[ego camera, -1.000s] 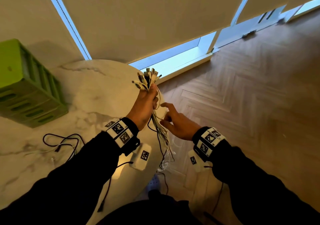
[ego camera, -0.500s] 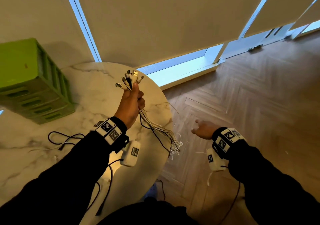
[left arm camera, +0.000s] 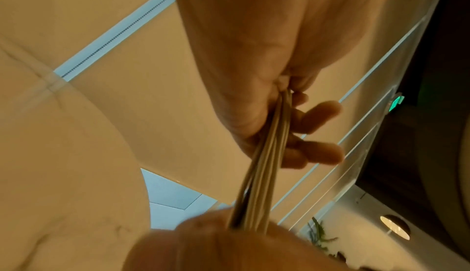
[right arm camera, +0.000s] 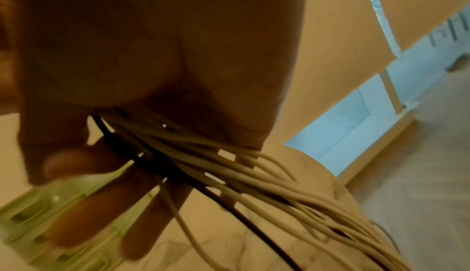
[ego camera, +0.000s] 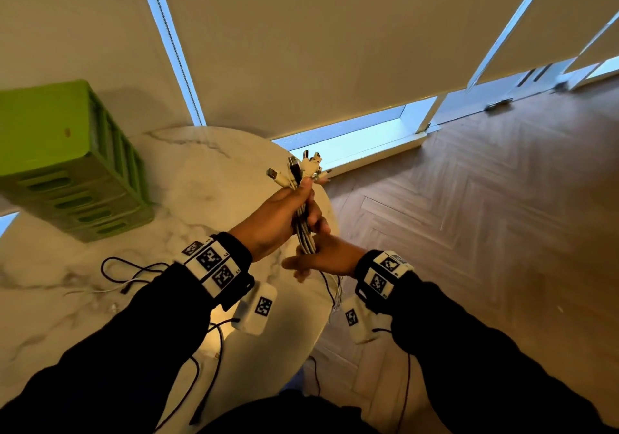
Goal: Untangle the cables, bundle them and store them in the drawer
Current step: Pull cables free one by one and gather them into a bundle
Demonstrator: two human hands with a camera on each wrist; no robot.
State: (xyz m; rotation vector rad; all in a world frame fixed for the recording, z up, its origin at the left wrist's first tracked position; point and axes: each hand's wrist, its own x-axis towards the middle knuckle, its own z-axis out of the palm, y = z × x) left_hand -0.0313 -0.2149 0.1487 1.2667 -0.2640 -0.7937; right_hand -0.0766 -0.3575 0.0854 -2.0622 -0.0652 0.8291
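Observation:
My left hand (ego camera: 281,212) grips a bundle of white and dark cables (ego camera: 303,229) upright over the table's right edge, with the plugs (ego camera: 301,170) fanned out above the fist. Its fingers (left arm camera: 318,112) curl round the strands (left arm camera: 264,164). My right hand (ego camera: 321,259) sits directly beneath and takes the bundle between thumb and palm, fingers pointing left. In the right wrist view the cables (right arm camera: 229,164) run out of the right hand (right arm camera: 152,44) and hang loose below. The green drawer unit (ego camera: 67,165) stands at the table's back left, drawers closed.
A black cable (ego camera: 134,271) and a thin white one (ego camera: 93,289) lie loose on the round marble table (ego camera: 207,172), left of my left arm. Wooden floor (ego camera: 469,232) spreads to the right. Roller blinds and a low window line the far side.
My right hand has swung in from out over the floor and closed on the bundle just under my left hand. The left hand keeps its grip with the plugs up.

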